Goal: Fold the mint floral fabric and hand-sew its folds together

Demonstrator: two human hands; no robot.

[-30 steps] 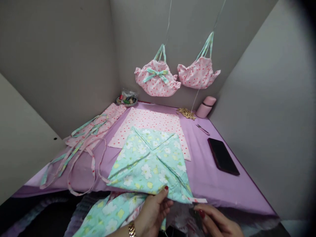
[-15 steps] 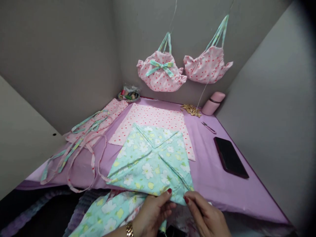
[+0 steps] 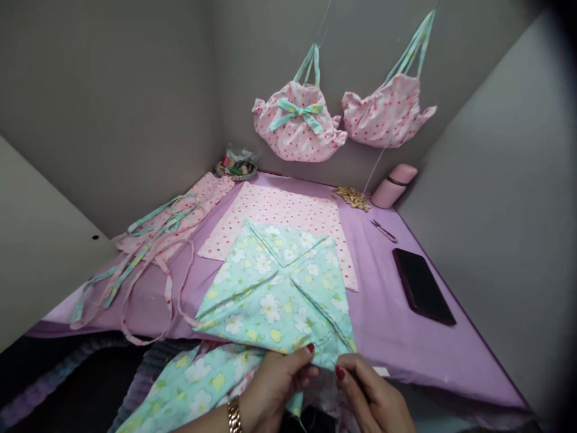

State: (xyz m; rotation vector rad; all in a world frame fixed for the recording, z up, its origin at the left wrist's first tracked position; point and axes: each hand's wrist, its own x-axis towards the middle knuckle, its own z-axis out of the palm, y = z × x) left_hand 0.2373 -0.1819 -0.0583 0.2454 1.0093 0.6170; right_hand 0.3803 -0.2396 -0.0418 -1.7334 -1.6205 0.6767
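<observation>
Mint floral fabric point(image 3: 270, 307) with crossing seams lies over the table's front edge. My left hand point(image 3: 288, 373), a gold watch band at the wrist, pinches its lower hem between thumb and fingers. Close by, at the fabric's lower right corner, my right hand point(image 3: 369, 391) is closed in a pinch. A thin needle-like sliver point(image 3: 333, 362) shows between its fingertips and the cloth; the rest is hidden by the fingers. More of the mint fabric point(image 3: 193, 385) hangs below the edge on the left. A loose thread end point(image 3: 303, 424) dangles beneath my hands.
Pink dotted cloth point(image 3: 288, 204) lies behind on the purple tablecloth point(image 3: 374, 288). To the right are a phone point(image 3: 424, 285), thread snips point(image 3: 384, 231), peanuts point(image 3: 354, 198) and a pink flask point(image 3: 394, 185). Straps point(image 3: 169, 288) and a basket point(image 3: 237, 171) sit left; two dotted bags point(image 3: 300, 141) hang above.
My right fingertips have drawn slightly back from the fabric corner, and the thin sliver now shows there. My left hand keeps its grip. The view has shifted slightly.
</observation>
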